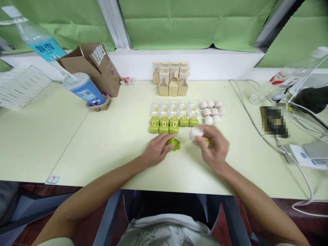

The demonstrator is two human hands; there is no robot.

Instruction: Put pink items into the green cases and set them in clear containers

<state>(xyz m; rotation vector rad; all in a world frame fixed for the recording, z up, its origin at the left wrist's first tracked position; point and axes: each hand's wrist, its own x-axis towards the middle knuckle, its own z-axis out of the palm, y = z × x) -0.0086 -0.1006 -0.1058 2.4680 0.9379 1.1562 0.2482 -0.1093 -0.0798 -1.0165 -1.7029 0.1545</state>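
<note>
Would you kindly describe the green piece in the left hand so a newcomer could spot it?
On the pale table, find the two rows of loop-topped green boxes. Just in front of them, the left hand holds the green piece. Unlike those neighbours, it shows an open hollow and no loop.

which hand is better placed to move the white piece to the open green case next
Probably the right hand: it holds the white piece, while the left hand holds the open green case and could keep it steady.
</note>
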